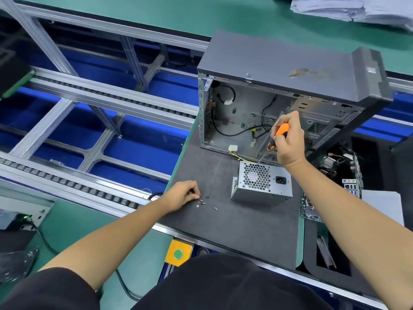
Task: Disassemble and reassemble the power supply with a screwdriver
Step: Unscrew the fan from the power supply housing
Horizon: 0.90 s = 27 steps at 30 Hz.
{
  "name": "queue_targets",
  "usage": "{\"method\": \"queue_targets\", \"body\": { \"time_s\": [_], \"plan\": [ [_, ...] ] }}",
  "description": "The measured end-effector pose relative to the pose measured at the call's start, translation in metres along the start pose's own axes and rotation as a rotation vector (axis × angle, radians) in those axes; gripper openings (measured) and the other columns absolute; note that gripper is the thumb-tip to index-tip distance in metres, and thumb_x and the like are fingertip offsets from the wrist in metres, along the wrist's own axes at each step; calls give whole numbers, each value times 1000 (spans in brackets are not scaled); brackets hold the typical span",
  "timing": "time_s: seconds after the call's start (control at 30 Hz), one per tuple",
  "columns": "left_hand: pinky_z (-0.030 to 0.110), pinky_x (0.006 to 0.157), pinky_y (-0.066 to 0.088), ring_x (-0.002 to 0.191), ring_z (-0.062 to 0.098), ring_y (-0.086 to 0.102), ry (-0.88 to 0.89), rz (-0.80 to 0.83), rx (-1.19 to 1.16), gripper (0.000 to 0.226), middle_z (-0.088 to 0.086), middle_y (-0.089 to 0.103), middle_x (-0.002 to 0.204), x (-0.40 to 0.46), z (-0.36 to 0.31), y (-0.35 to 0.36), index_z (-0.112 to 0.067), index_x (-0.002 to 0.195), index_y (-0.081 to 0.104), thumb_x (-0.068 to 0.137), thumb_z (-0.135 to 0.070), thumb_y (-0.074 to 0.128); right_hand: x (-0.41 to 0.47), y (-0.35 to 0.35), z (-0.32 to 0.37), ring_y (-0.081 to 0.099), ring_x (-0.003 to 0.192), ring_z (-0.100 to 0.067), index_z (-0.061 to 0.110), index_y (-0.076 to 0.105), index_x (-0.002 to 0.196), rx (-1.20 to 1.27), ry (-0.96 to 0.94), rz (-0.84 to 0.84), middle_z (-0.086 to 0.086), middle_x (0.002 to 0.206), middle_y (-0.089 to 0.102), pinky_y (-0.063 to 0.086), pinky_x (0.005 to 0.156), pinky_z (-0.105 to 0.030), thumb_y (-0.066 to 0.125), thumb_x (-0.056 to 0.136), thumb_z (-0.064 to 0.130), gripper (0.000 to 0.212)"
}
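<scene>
A silver power supply (261,185) with a honeycomb fan grille stands on the dark grey mat (234,231), in front of an open grey computer case (279,97). My right hand (288,139) grips an orange and black screwdriver (278,136) above the supply, its tip pointing down at the top edge of the grille. Several small screws (204,203) lie loose on the mat to the left of the supply. My left hand (182,194) rests on the mat with its fingertips curled at the screws; whether it pinches one I cannot tell.
Black and yellow cables (245,128) hang inside the case. A motherboard (312,204) and other parts lie to the right of the mat. A roller conveyor (78,186) with aluminium frame runs along the left. A green button on a yellow box (178,253) sits at the bench front.
</scene>
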<state>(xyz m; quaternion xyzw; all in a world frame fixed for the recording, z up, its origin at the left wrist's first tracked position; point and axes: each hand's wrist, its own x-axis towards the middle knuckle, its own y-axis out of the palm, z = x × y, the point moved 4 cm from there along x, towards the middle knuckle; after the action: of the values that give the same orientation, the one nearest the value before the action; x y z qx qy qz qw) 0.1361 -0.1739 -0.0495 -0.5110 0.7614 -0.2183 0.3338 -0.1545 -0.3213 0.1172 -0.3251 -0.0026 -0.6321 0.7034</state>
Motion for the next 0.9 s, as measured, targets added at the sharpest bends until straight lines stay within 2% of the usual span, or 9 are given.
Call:
{"method": "queue_targets", "body": {
  "time_s": [0.13,0.3,0.4,0.5,0.63,0.7,0.83,0.9],
  "plan": [
    [19,76,49,82,9,60,25,21,13,6,-5,63,94,-2,-1,-1,-18,93,67,93,-20,72,-1,0,5,51,64,-12,43,40,96,2,-4,-12,13,72,54,46,59,-35,40,75,16,34],
    [23,79,50,85,7,59,50,80,75,3,-8,59,96,-5,-1,7,-24,97,68,95,-23,70,-1,1,3,51,66,-17,41,40,97,15,-1,-16,11,74,54,45,61,-38,40,77,14,34],
    [26,84,50,90,9,60,49,53,50,7,-5,63,100,-3,-3,7,-21,102,69,96,-24,68,-1,0,4,51,65,-18,42,41,97,31,-13,-30,10,73,55,44,59,-33,40,75,11,38],
    [30,86,52,90,10,63,39,-49,-50,3,-5,68,96,3,-9,-7,-17,97,70,95,-20,70,0,-4,7,51,65,-17,42,41,98,63,-15,-42,11,73,55,43,61,-27,39,73,9,40],
    [18,76,50,79,4,61,-6,-164,-258,6,-9,69,87,17,-26,-36,-26,90,69,92,-25,74,3,-12,13,50,64,-19,42,42,98,119,-27,-73,12,73,55,42,60,-26,40,70,7,45],
    [20,74,48,76,5,58,-6,-197,-365,6,-3,68,85,26,-40,-48,-26,89,69,92,-26,74,5,-16,16,50,64,-22,42,42,99,158,-30,-98,9,74,56,41,58,-25,40,70,5,46],
    [21,78,50,78,5,61,32,-182,-436,9,-7,71,87,46,-78,-59,-25,88,66,93,-26,73,7,-28,25,49,63,-21,42,44,99,236,-19,-145,6,76,56,39,51,-17,40,73,-1,51],
    [20,79,53,84,10,67,78,-138,-497,10,-3,75,92,53,-101,-59,-20,89,65,93,-20,74,7,-33,29,48,62,-19,42,46,98,270,2,-155,5,76,56,38,47,-18,40,74,-3,51]
  ]
}}
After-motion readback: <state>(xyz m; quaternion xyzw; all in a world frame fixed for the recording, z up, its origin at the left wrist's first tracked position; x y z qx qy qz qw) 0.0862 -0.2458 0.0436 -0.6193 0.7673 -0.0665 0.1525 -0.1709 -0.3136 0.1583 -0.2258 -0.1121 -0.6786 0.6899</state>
